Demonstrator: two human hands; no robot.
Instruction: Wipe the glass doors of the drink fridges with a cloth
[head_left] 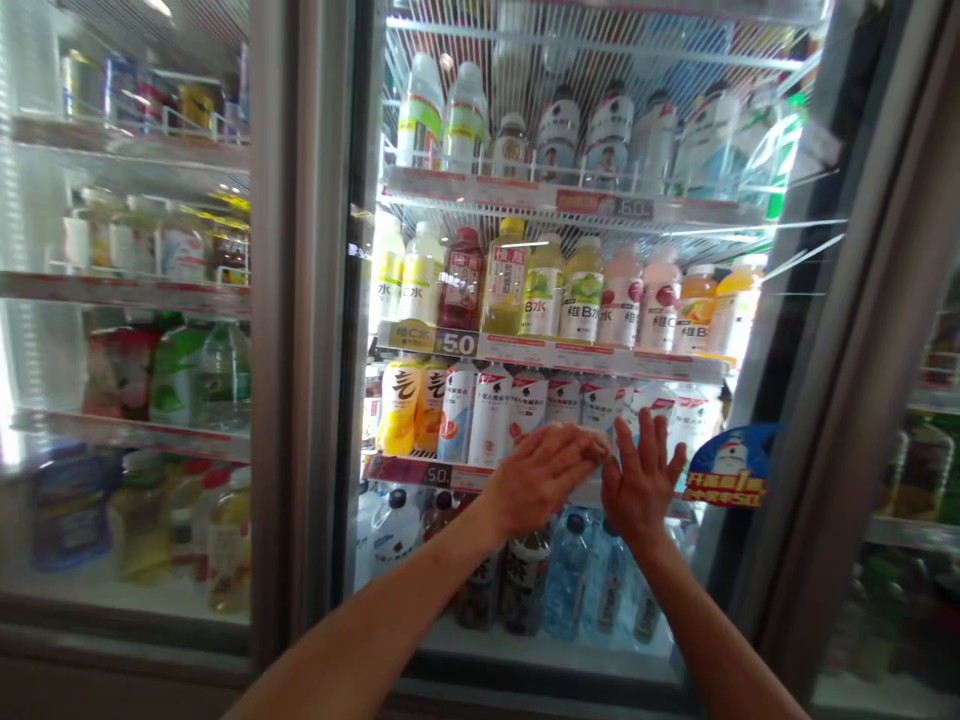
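Note:
My left hand (541, 472) reaches in from the lower left and presses a small pale cloth (594, 440) against the glass door (420, 600) of a drinks fridge, its fingers together over the cloth. Just to the right of it, my right hand (642, 478) lies flat on the same glass with its fingers spread upward and nothing in it. Both hands sit at the height of the shelf with white bottles (491, 410), which stand behind the glass.
Behind the door, wire shelves carry rows of coloured drink bottles (540, 285), with price strips (457, 343) along their fronts. A blue sticker (731, 465) is on the glass at the right. A second fridge door (135, 330) stands to the left, and a metal frame (847, 400) to the right.

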